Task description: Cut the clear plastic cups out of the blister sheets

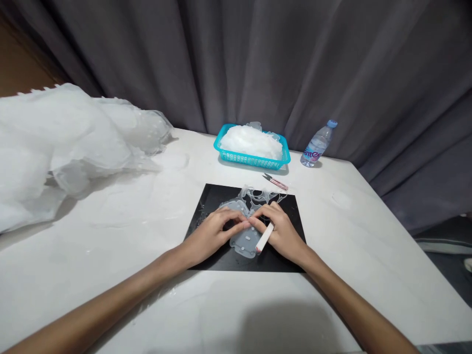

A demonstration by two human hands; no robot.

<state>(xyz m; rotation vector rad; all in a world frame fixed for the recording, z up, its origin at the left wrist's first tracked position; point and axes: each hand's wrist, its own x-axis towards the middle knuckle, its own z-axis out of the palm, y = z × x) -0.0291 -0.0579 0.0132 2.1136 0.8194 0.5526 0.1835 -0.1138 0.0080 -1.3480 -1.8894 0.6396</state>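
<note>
A black mat (214, 201) lies on the white table (129, 275). On it rests a translucent silicone sheet (246, 242) with thin trimmed strands (263, 195) at its far side. My left hand (216, 231) presses on the sheet from the left, fingers curled on it. My right hand (282, 230) touches the sheet from the right and holds a small white stick-like tool (264, 238) with a pinkish tip. The fingertips of both hands meet over the sheet.
A teal basket (254, 160) with white translucent pieces stands behind the mat. Small pink snips (275, 182) lie between basket and mat. A water bottle (317, 144) stands at the back right. A big heap of white translucent material (62, 142) covers the left side. A grey curtain hangs behind.
</note>
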